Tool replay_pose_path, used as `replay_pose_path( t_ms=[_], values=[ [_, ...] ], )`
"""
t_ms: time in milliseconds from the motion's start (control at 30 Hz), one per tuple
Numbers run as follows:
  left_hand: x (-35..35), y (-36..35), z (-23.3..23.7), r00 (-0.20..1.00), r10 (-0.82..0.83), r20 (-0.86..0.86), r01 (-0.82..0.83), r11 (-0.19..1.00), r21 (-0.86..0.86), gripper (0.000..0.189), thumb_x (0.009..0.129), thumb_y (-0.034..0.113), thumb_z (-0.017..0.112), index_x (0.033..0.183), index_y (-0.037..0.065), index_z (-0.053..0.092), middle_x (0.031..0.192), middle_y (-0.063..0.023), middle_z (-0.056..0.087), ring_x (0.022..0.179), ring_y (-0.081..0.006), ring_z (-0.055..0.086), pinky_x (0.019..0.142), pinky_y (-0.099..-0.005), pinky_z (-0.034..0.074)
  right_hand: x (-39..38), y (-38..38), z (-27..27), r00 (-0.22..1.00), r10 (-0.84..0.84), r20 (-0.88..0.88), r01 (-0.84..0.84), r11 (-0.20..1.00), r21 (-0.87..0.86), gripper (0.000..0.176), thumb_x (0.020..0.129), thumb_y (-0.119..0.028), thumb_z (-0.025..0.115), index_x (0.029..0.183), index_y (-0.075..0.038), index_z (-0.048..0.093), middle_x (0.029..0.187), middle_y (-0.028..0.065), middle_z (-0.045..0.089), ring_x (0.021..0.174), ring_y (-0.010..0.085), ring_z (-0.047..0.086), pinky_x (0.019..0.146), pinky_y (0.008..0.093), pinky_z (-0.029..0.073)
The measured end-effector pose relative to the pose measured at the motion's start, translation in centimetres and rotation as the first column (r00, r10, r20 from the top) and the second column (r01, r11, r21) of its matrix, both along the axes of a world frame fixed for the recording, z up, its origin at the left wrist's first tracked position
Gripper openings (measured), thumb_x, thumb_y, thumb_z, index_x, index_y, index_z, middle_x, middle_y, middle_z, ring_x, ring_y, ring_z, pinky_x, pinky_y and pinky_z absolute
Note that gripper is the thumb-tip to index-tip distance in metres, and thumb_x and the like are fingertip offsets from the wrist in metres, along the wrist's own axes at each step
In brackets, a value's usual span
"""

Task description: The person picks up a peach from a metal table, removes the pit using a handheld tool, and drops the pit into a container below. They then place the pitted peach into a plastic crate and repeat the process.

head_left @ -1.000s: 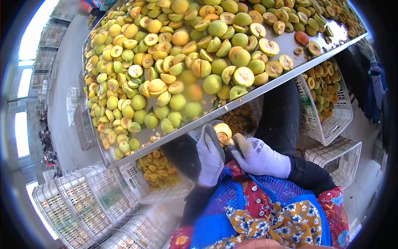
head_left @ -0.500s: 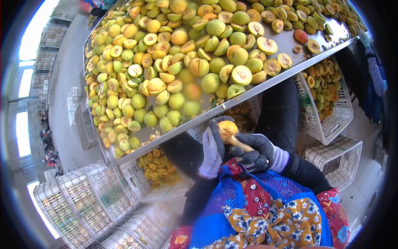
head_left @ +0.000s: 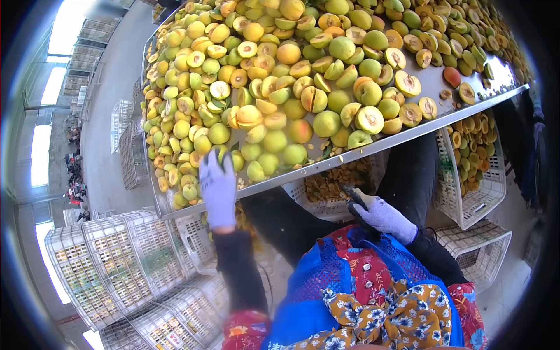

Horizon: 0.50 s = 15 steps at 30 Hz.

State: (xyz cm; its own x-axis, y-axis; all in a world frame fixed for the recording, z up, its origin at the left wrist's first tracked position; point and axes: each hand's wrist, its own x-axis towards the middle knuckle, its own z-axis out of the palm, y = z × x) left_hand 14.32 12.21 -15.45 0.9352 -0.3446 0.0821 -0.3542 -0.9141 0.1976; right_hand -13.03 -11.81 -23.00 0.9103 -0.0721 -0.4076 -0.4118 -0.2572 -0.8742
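Observation:
My left hand, in a lilac glove with dark fingertips, reaches over the near edge of the metal table. Its fingers are stretched and somewhat apart, resting at the heap of yellow-green peaches, whole and halved; I make out nothing held in it. In front of my lap, my right hand, gloved alike, is closed round a tool with a pale wooden handle; the tool's working end is not clear. Below this hand's fingertips stands a crate with peach scraps.
A white crate of peach halves stands under the table at right, another crate beside it. Stacked white crates fill the lower left. At the far right, a person's sleeve shows by the table.
My left hand has left my right hand and the peach half both were on, moving left and up to the heap. My right hand keeps the tool near my lap. The view has shifted.

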Motion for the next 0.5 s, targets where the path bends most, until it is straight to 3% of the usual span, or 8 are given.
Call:
replay_pose_path(
  t_ms=[67,133,233,333,367,400,467,500],
  values=[
    [3.8,-4.9,-1.2,0.979,-0.173,0.113,0.173,0.985,0.006,0.051,0.092,0.038,0.061,0.127,0.001,0.056,0.126,-0.0222,0.057,0.116,-0.0380,0.055,0.099,-0.0432,0.045,0.2,0.3,0.8,0.999,0.011,-0.031,-0.013,0.996,-0.093,0.046,0.098,-0.026,0.051,0.139,-0.005,0.046,0.091,0.0341,0.062,0.088,0.0468,0.063,0.075,0.0511,0.050],
    [6.8,-8.3,-3.4,0.953,-0.291,0.090,0.251,0.918,0.308,0.059,0.086,0.045,0.065,0.128,0.004,0.056,0.125,-0.0205,0.059,0.114,-0.0366,0.058,0.097,-0.0452,0.047,0.0,0.7,1.0,0.998,-0.017,-0.066,0.003,0.979,-0.204,0.045,0.098,-0.025,0.052,0.138,-0.004,0.047,0.088,0.0326,0.063,0.083,0.0464,0.064,0.073,0.0502,0.051],
    [8.1,-10.8,-3.9,0.970,-0.222,-0.101,0.244,0.863,0.442,0.064,0.081,0.050,0.067,0.126,0.007,0.057,0.122,-0.0200,0.060,0.112,-0.0365,0.060,0.092,-0.0462,0.049,-0.6,0.0,1.2,0.999,-0.042,-0.013,0.040,0.989,-0.144,0.045,0.098,-0.022,0.054,0.138,-0.004,0.046,0.089,0.0315,0.064,0.085,0.0453,0.065,0.074,0.0481,0.052],
    [8.0,-9.6,-3.5,0.984,-0.135,-0.116,0.162,0.949,0.269,0.064,0.078,0.049,0.067,0.126,0.008,0.055,0.116,-0.0235,0.061,0.103,-0.0360,0.063,0.086,-0.0488,0.050,-1.4,-1.1,0.7,0.992,-0.105,0.073,0.111,0.990,-0.082,0.050,0.097,-0.019,0.056,0.142,-0.004,0.042,0.088,0.0308,0.065,0.086,0.0431,0.067,0.074,0.0459,0.052],
    [8.3,-8.3,-4.3,0.981,-0.159,-0.107,0.174,0.974,0.143,0.060,0.083,0.048,0.064,0.126,0.007,0.054,0.112,-0.0179,0.063,0.103,-0.0294,0.063,0.083,-0.0431,0.051,-1.5,-1.3,0.6,0.987,-0.126,0.101,0.132,0.989,-0.059,0.052,0.097,-0.018,0.057,0.143,-0.004,0.040,0.088,0.0306,0.065,0.086,0.0424,0.068,0.074,0.0452,0.052],
    [7.6,-7.6,-3.8,0.945,-0.118,-0.305,0.070,0.984,-0.165,0.055,0.086,0.047,0.062,0.123,0.007,0.055,0.106,-0.0162,0.064,0.093,-0.0267,0.064,0.075,-0.0391,0.051,-1.4,-1.4,0.5,0.981,-0.157,0.112,0.166,0.983,-0.082,0.053,0.097,-0.019,0.058,0.143,-0.003,0.039,0.088,0.0305,0.065,0.086,0.0423,0.068,0.074,0.0452,0.052],
    [5.4,-5.9,-2.7,0.736,-0.213,-0.643,-0.318,0.729,-0.606,0.045,0.092,0.045,0.057,0.117,0.007,0.059,0.093,-0.0127,0.068,0.074,-0.0211,0.066,0.059,-0.0312,0.050,-1.4,-1.4,0.2,0.968,-0.214,0.130,0.230,0.965,-0.126,0.055,0.096,-0.020,0.058,0.145,-0.003,0.037,0.088,0.0303,0.065,0.086,0.0420,0.068,0.074,0.0452,0.052],
    [4.2,-4.8,-3.4,0.612,-0.404,-0.680,-0.437,0.544,-0.716,0.043,0.095,0.043,0.053,0.116,0.006,0.058,0.091,-0.0112,0.068,0.070,-0.0184,0.063,0.055,-0.0267,0.046,-1.0,-1.4,1.2,0.973,-0.224,0.056,0.230,0.960,-0.162,0.050,0.097,-0.022,0.058,0.140,-0.001,0.041,0.086,0.0295,0.065,0.084,0.0432,0.067,0.071,0.0472,0.052]
  ],
)
